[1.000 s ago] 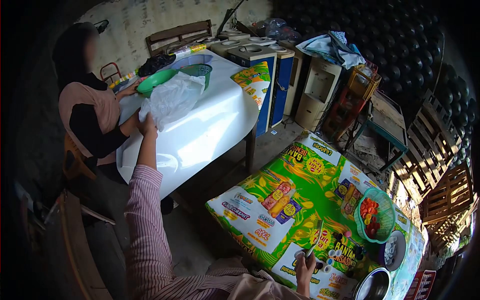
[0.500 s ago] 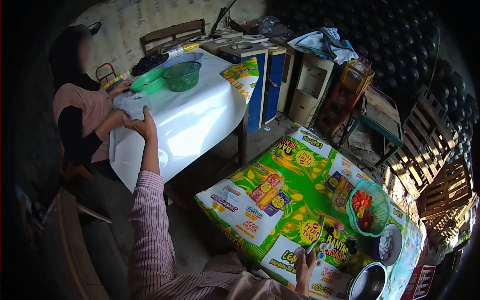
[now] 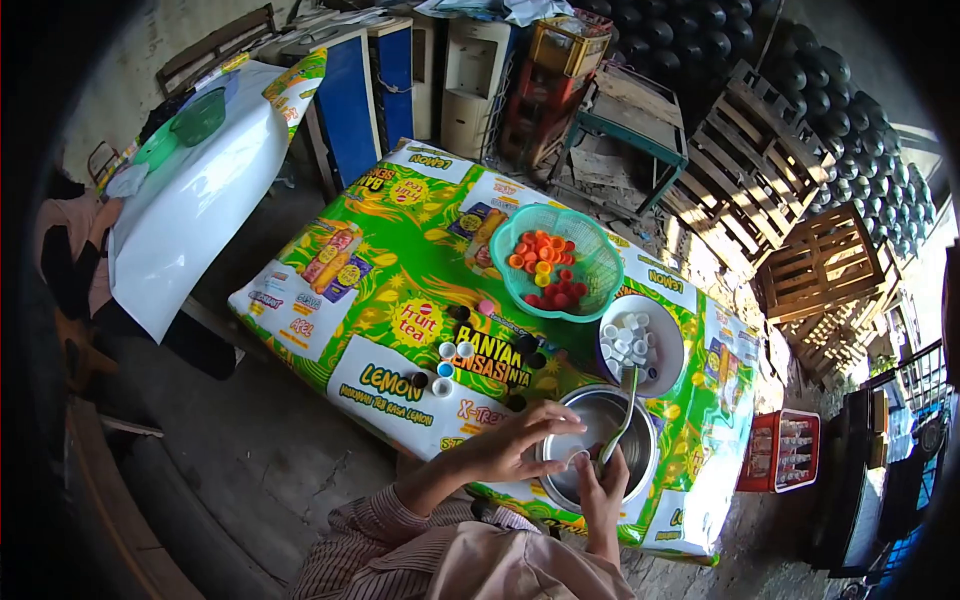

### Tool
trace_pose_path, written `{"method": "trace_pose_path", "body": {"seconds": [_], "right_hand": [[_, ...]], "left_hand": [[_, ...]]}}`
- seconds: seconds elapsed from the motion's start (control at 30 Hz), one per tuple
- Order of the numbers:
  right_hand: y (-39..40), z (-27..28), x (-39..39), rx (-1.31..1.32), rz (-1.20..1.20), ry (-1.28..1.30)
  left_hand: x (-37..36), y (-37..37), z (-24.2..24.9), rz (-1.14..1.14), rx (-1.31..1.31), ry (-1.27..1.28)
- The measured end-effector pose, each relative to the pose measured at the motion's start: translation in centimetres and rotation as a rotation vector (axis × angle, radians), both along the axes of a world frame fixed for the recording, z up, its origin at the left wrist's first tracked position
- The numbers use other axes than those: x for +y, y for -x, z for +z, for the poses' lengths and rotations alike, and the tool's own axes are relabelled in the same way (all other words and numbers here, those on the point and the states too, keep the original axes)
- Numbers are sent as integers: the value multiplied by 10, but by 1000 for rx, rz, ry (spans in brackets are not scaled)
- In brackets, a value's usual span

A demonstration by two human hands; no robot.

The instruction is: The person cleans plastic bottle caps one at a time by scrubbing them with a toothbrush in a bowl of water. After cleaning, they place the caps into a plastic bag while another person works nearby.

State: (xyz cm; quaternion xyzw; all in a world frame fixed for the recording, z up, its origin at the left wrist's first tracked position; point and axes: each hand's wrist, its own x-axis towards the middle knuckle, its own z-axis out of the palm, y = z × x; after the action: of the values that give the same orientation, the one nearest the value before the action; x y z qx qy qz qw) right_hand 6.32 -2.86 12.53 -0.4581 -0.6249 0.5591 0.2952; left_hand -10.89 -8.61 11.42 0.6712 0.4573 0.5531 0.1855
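Observation:
Over a metal bowl (image 3: pixel 646 468) near the front edge of the patterned table, my left hand (image 3: pixel 515 443) hovers with its thumb and fingers apart. Close to its fingertips, my right hand (image 3: pixel 604 492) grips a knife (image 3: pixel 628 415) with a light handle, blade side unclear, plus a small whitish ring-like piece (image 3: pixel 580 458). Several white, blue and black caps (image 3: pixel 443 386) lie left of the bowl. Behind it are a purple bowl of white caps (image 3: pixel 630 340) and a green basket (image 3: pixel 600 250) of orange, yellow and red caps (image 3: pixel 541 252).
A co-worker (image 3: pixel 75 255) sits at the white-covered table (image 3: pixel 200 200) at the left, with green bowls (image 3: pixel 198 118) on it. Crates (image 3: pixel 560 50), a metal-framed table (image 3: pixel 630 110) and wooden pallets (image 3: pixel 750 150) stand behind. A red crate (image 3: pixel 780 452) is on the floor at right.
The view has turned right. My left hand has left the co-worker's hand and the clear plastic at the white table and come over the metal bowl, beside my right hand.

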Motion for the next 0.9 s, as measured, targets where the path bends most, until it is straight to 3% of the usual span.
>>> {"method": "trace_pose_path", "body": {"seconds": [0.13,0.27,0.37,0.4,0.43,0.53,0.6,0.67,0.7,0.9], "right_hand": [[-48,-21,3,52,-77,38],[-73,-42,0,-76,-59,-25],[-84,-36,0,-143,-152,-137],[-89,-43,1,-14,-253,-168],[-97,-43,3,-47,-297,-131],[-119,-37,8,-139,-370,3],[-129,-51,8,-104,-382,-87],[-136,-62,4,-107,-371,-133],[-138,-64,3,-108,-349,-187],[-140,-55,-6,-139,-391,-78]], "left_hand": [[14,-63,-27,-176,-55,97],[15,-80,-46,-188,-59,197],[24,-74,-63,-29,-5,290],[29,-69,-69,15,-23,349],[35,-64,-72,48,46,361],[57,-67,-94,62,73,466],[71,-72,-109,53,130,422],[81,-77,-114,68,354,448],[85,-81,-117,24,370,570],[91,-94,-128,4,402,611]]}}
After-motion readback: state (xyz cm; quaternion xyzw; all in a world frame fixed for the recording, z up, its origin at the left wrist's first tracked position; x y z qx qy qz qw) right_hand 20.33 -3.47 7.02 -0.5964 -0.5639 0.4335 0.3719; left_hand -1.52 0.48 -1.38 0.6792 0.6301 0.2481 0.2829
